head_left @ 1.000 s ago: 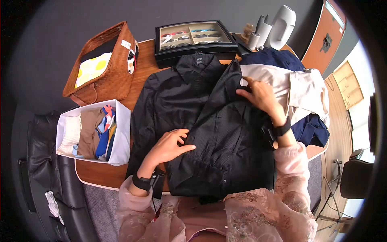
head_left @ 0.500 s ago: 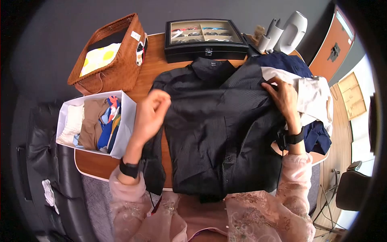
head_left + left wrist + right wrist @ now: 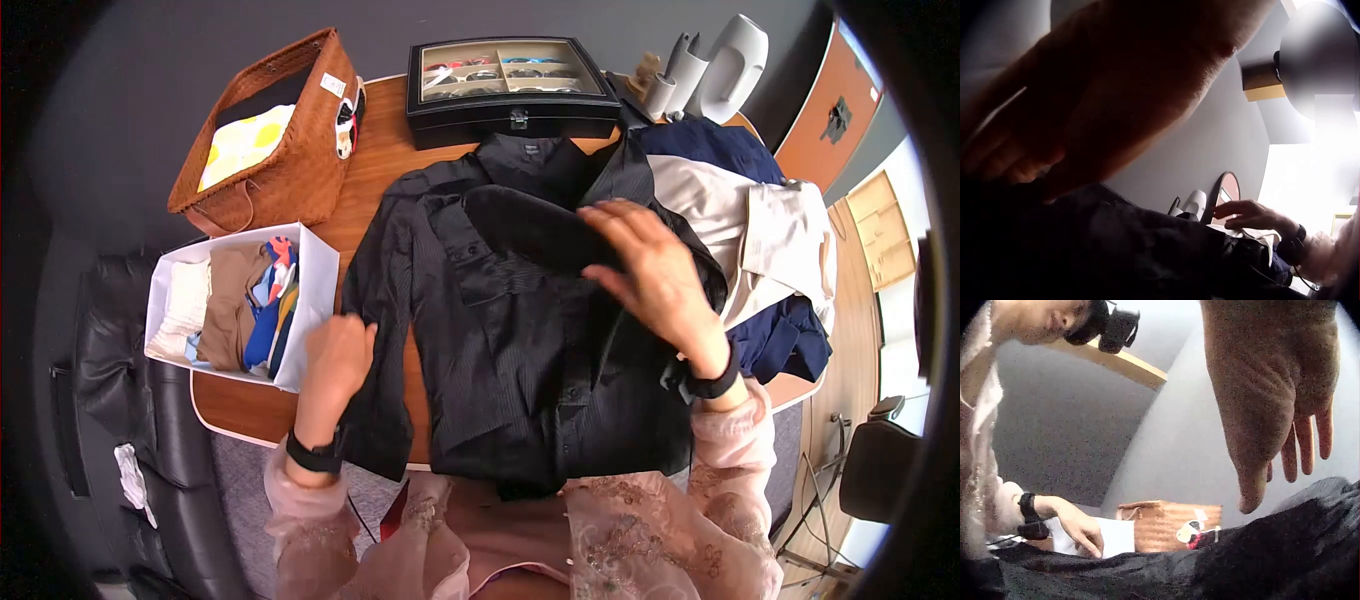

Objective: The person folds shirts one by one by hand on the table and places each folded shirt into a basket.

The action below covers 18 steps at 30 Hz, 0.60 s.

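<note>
A black button-up shirt (image 3: 510,350) is spread front up on the wooden table, collar (image 3: 530,155) toward the back. One sleeve is folded across its chest, the buttoned cuff (image 3: 467,252) lying toward the left side. Over this folded sleeve my right hand (image 3: 650,270) is held with fingers extended; the right wrist view shows its palm and straight fingers above the black cloth. My left hand (image 3: 338,358) is at the outer edge of the other sleeve (image 3: 380,400); its curled fingers (image 3: 1022,169) and thumb pinch the dark cloth in the left wrist view.
At the left stand a white box (image 3: 318,260) of folded clothes and a brown woven basket (image 3: 290,190). A black glasses case (image 3: 515,122) is behind the collar. White trousers (image 3: 780,225) and navy clothing (image 3: 790,340) lie at the right, near a white vase (image 3: 735,70).
The right sleeve has come to lie folded across the shirt's chest. My right hand has moved inward over it. My left hand rose, then came down at the left sleeve's outer edge.
</note>
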Each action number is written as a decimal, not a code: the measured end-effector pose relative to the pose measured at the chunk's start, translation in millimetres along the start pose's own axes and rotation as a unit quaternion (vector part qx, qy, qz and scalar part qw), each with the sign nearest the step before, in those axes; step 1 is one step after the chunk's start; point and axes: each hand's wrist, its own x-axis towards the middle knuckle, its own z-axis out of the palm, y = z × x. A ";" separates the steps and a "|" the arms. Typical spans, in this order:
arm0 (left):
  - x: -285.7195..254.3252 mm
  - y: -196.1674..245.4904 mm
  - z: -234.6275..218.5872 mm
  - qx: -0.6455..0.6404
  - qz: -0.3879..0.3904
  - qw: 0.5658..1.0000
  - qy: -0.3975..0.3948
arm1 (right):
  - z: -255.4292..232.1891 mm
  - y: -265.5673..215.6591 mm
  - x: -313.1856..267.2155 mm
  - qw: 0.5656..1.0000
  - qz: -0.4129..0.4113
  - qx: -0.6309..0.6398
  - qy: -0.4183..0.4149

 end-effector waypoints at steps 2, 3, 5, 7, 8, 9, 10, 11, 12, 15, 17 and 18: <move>-15.8 -2.5 0.3 0.014 -0.011 1.000 -0.008 | 18.7 -5.6 6.4 0.997 -0.039 0.009 -0.058; -22.8 -4.6 0.3 0.027 -0.016 0.999 -0.021 | 33.4 -2.8 6.4 0.995 -0.033 0.007 -0.097; -34.7 -11.5 0.4 0.055 -0.012 0.997 -0.046 | 59.3 4.3 6.6 0.993 -0.025 -0.031 -0.115; -40.8 -18.0 -0.5 0.064 0.003 0.996 -0.055 | 74.5 11.4 11.0 0.982 0.005 -0.079 -0.171; -44.1 -21.4 -0.7 0.072 0.021 0.995 -0.063 | 78.2 15.2 13.0 0.982 0.003 -0.078 -0.171; -47.1 -27.8 4.3 0.072 0.019 0.995 -0.063 | 80.7 19.7 14.2 0.970 0.030 -0.076 -0.228; -48.0 -33.0 10.1 0.057 0.036 0.996 -0.052 | 83.9 24.2 14.0 0.954 0.059 -0.074 -0.283; -48.2 -36.2 14.3 0.042 0.055 0.997 -0.041 | 88.5 27.9 12.1 0.955 0.064 -0.062 -0.284; -48.8 -38.1 15.7 0.042 0.055 0.997 -0.041 | 89.7 30.5 10.8 0.955 0.064 -0.062 -0.284; -47.6 -26.4 -12.6 -0.082 0.041 0.996 0.005 | 90.4 33.7 6.4 0.959 0.062 -0.045 -0.272; -48.2 -21.0 -37.4 -0.161 0.054 0.983 0.066 | 92.1 32.4 3.3 0.969 0.046 -0.081 -0.227; -45.7 -25.3 -45.1 -0.164 0.058 0.979 0.108 | 89.3 29.1 3.3 0.969 0.046 -0.081 -0.227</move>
